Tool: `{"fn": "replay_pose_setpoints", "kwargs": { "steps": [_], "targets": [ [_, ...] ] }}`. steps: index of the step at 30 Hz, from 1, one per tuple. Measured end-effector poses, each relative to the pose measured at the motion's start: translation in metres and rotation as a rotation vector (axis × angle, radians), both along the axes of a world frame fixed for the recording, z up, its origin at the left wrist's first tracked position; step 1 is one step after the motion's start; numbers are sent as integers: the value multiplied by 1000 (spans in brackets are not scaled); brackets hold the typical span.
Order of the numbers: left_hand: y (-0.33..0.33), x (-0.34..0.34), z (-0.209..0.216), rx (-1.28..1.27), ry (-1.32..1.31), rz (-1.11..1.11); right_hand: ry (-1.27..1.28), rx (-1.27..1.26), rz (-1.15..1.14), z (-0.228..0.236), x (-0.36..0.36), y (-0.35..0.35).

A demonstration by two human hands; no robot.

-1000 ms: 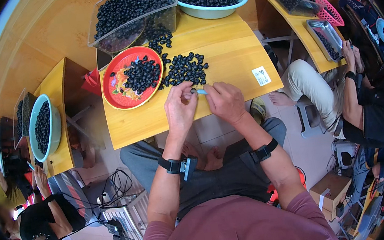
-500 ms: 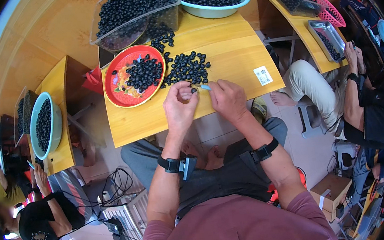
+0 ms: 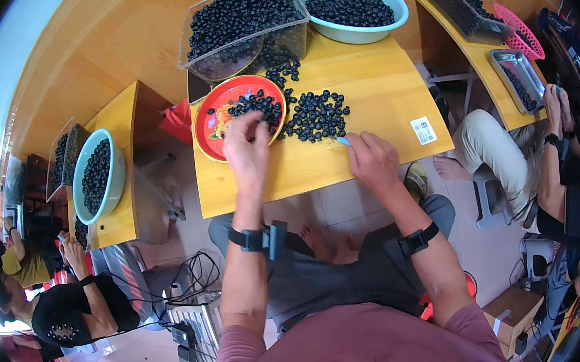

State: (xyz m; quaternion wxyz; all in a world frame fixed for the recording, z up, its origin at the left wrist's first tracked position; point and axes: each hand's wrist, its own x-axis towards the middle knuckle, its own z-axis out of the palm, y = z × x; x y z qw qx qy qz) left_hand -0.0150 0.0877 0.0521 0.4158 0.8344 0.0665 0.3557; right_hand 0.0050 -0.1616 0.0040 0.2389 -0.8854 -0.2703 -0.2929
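Observation:
My left hand hangs over the near right rim of a red plate with a flower pattern. Its fingers are curled but apart from the thumb, and black round bead-like pieces show on the plate behind them. My right hand is closed around a small tool with a light blue end; most of the tool is hidden in the fist. That hand is by the table's near edge, just right of a loose spread of the same black pieces.
At the back of the yellow table stand a clear bin and a pale blue basin, both full of black pieces. Side tables hold another basin and a metal tray. People sit at both sides.
My left hand has moved left from beside the right hand to the red plate, parting from the black piece it held. The right hand keeps the tool. The view has shifted.

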Motion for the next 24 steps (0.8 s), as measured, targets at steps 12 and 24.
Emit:
{"fn": "replay_pose_setpoints", "kwargs": {
  "steps": [12, 24],
  "targets": [
    [-37, -7, -37, 373, 212, -213, -11, 0, -2, 0, 2, 1],
    [-37, -16, -37, 199, 261, -212, -6, 16, -3, 1, 2, 0]
  ]
}}
